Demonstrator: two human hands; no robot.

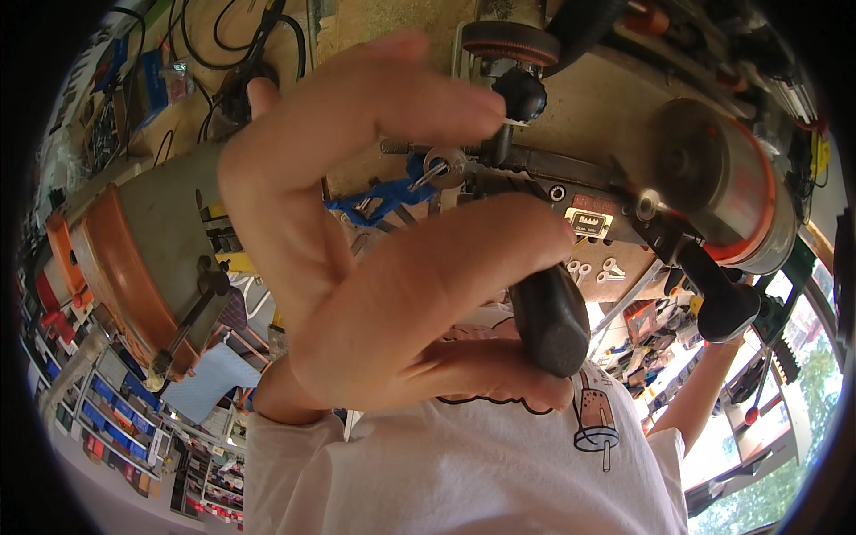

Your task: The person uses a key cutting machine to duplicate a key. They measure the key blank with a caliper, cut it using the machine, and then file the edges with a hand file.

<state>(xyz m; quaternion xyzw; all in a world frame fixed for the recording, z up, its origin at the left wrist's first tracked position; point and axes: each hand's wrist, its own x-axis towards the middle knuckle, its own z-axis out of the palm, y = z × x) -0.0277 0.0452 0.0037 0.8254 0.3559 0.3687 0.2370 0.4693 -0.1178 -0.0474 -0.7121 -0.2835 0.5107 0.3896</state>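
Note:
My left hand (383,267) is raised close in front, large in view, its palm and curled fingers turned to the right. Its thumb and index finger pinch a black, rounded, handle-like piece (553,330), whose far end is hidden behind the fingers. The other fingers are bent and hold nothing visible. My right forearm (709,392) reaches up at the right toward a black-knobbed lever (727,312) on a bench machine (588,209). The fingers of that hand are hidden behind the knob, so their grip does not show.
Several small keys (611,270) lie just below the machine. A blurred round wheel (687,160) stands at the right, and a black knob (522,94) sits above. Blue cloth (370,209) lies behind my left hand. A large grey-and-orange drum-shaped body (134,267) stands at the left.

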